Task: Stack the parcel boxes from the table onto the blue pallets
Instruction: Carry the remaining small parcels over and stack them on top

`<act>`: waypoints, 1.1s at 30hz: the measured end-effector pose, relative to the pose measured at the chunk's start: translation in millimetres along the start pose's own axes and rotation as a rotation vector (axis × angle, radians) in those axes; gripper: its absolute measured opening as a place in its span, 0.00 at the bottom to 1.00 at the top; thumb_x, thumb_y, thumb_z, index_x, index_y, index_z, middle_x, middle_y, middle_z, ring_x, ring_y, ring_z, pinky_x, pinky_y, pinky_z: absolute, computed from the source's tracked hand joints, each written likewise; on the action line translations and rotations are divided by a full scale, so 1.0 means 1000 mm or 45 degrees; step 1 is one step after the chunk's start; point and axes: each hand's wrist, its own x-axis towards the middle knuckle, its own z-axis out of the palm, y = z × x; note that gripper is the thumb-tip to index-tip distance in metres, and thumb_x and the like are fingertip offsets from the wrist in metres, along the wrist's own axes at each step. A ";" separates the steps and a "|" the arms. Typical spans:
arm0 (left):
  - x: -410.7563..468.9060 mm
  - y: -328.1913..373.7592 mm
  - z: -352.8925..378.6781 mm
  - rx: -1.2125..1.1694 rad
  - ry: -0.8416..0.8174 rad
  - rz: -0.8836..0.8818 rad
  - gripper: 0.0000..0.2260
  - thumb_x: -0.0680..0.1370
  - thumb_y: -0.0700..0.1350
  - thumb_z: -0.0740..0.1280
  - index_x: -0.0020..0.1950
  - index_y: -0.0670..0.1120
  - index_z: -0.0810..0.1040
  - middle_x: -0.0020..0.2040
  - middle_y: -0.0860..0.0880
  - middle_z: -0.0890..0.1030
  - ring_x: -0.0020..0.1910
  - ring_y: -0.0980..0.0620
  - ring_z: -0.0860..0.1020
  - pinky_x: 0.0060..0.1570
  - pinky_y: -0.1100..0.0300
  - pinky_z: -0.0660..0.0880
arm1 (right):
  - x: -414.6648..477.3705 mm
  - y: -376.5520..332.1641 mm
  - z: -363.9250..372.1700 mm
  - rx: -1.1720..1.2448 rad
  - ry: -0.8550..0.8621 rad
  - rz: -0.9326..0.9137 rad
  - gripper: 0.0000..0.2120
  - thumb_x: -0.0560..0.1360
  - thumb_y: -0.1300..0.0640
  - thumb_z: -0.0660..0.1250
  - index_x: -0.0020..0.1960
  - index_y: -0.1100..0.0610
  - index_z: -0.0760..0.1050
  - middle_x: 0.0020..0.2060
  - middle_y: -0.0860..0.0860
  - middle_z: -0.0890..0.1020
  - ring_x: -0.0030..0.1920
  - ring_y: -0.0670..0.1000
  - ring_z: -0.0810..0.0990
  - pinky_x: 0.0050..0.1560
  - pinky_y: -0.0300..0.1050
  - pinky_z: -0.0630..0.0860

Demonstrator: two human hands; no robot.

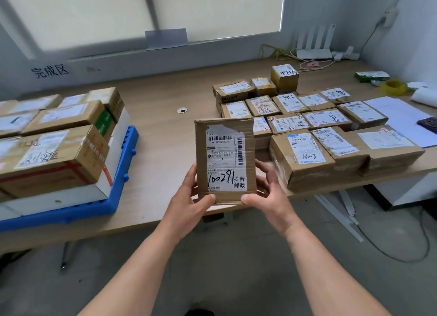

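- Your left hand (189, 197) and right hand (272, 192) pinch the lower corners of the flat brown cardboard parcel box (225, 159), held upright above the pale wooden surface (160, 91), at its near edge.
- The blue plastic pallet (71, 215) lies left, nearer your left hand.

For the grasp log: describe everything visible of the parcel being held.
The held parcel is a flat brown cardboard box, creased, upright, facing the camera. A white shipping label with barcodes, a torn top and handwritten 100291 covers most of it. The left grip and right grip hold its lower corners in the air over the table's near edge.
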 end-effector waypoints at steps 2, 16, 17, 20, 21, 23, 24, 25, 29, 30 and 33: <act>-0.005 0.005 -0.007 0.008 0.015 0.037 0.35 0.77 0.42 0.67 0.76 0.61 0.50 0.56 0.64 0.75 0.56 0.63 0.75 0.48 0.72 0.72 | -0.004 -0.009 0.007 -0.006 0.024 -0.055 0.38 0.59 0.50 0.73 0.66 0.38 0.64 0.56 0.51 0.80 0.56 0.50 0.80 0.59 0.51 0.77; -0.048 -0.001 -0.155 -0.042 0.097 0.251 0.32 0.73 0.55 0.65 0.74 0.62 0.55 0.61 0.56 0.75 0.59 0.58 0.75 0.59 0.58 0.75 | -0.006 -0.084 0.126 0.029 -0.046 -0.237 0.34 0.58 0.49 0.74 0.61 0.37 0.67 0.53 0.50 0.82 0.54 0.49 0.81 0.49 0.44 0.79; -0.054 -0.004 -0.172 -0.040 0.128 0.252 0.33 0.71 0.57 0.64 0.74 0.61 0.55 0.62 0.55 0.74 0.60 0.58 0.75 0.59 0.58 0.75 | -0.005 -0.088 0.141 0.029 -0.072 -0.240 0.34 0.58 0.50 0.75 0.61 0.37 0.67 0.53 0.50 0.82 0.54 0.49 0.82 0.50 0.44 0.80; -0.069 -0.019 -0.219 0.017 0.261 0.240 0.33 0.70 0.61 0.62 0.75 0.60 0.56 0.65 0.52 0.73 0.62 0.55 0.74 0.61 0.55 0.73 | -0.003 -0.099 0.185 0.031 -0.120 -0.243 0.31 0.62 0.56 0.73 0.60 0.37 0.66 0.51 0.50 0.83 0.52 0.48 0.82 0.48 0.40 0.80; -0.073 -0.026 -0.234 0.047 0.301 0.239 0.33 0.71 0.62 0.61 0.75 0.60 0.57 0.65 0.52 0.73 0.62 0.55 0.74 0.61 0.55 0.73 | -0.001 -0.103 0.200 0.033 -0.134 -0.245 0.30 0.62 0.57 0.71 0.60 0.37 0.66 0.51 0.50 0.83 0.52 0.47 0.82 0.46 0.38 0.79; -0.080 -0.040 -0.262 0.116 0.367 0.250 0.32 0.73 0.66 0.61 0.75 0.60 0.57 0.66 0.52 0.74 0.61 0.55 0.75 0.61 0.54 0.74 | 0.002 -0.110 0.229 0.039 -0.172 -0.244 0.30 0.62 0.58 0.71 0.60 0.39 0.66 0.50 0.50 0.83 0.50 0.45 0.82 0.44 0.36 0.79; -0.083 -0.046 -0.276 0.151 0.397 0.258 0.32 0.73 0.67 0.61 0.75 0.60 0.57 0.66 0.53 0.73 0.62 0.56 0.74 0.61 0.53 0.74 | 0.004 -0.113 0.243 0.047 -0.190 -0.244 0.30 0.62 0.59 0.70 0.60 0.41 0.67 0.49 0.50 0.83 0.49 0.45 0.83 0.43 0.35 0.79; -0.087 -0.051 -0.288 0.183 0.431 0.266 0.32 0.74 0.67 0.60 0.75 0.60 0.57 0.67 0.52 0.73 0.63 0.56 0.73 0.61 0.52 0.74 | 0.006 -0.116 0.256 0.054 -0.208 -0.244 0.29 0.62 0.59 0.70 0.59 0.41 0.67 0.48 0.50 0.83 0.49 0.44 0.83 0.42 0.34 0.78; -0.102 -0.072 -0.339 0.297 0.577 0.281 0.32 0.73 0.62 0.60 0.76 0.55 0.59 0.68 0.51 0.71 0.65 0.56 0.71 0.62 0.50 0.73 | 0.013 -0.123 0.310 0.056 -0.263 -0.245 0.28 0.63 0.59 0.69 0.59 0.41 0.67 0.48 0.50 0.83 0.48 0.44 0.83 0.41 0.33 0.78; -0.105 -0.078 -0.351 0.354 0.604 0.289 0.32 0.74 0.61 0.61 0.76 0.54 0.59 0.69 0.51 0.71 0.66 0.55 0.70 0.63 0.49 0.72 | 0.015 -0.124 0.323 0.055 -0.272 -0.246 0.28 0.63 0.59 0.69 0.59 0.41 0.67 0.48 0.51 0.83 0.48 0.45 0.83 0.41 0.33 0.78; -0.110 -0.095 -0.383 0.548 0.663 0.301 0.30 0.77 0.55 0.65 0.76 0.52 0.58 0.70 0.50 0.70 0.68 0.54 0.69 0.64 0.51 0.71 | 0.020 -0.125 0.360 0.048 -0.300 -0.254 0.28 0.63 0.59 0.68 0.60 0.41 0.67 0.45 0.49 0.85 0.48 0.45 0.83 0.40 0.34 0.78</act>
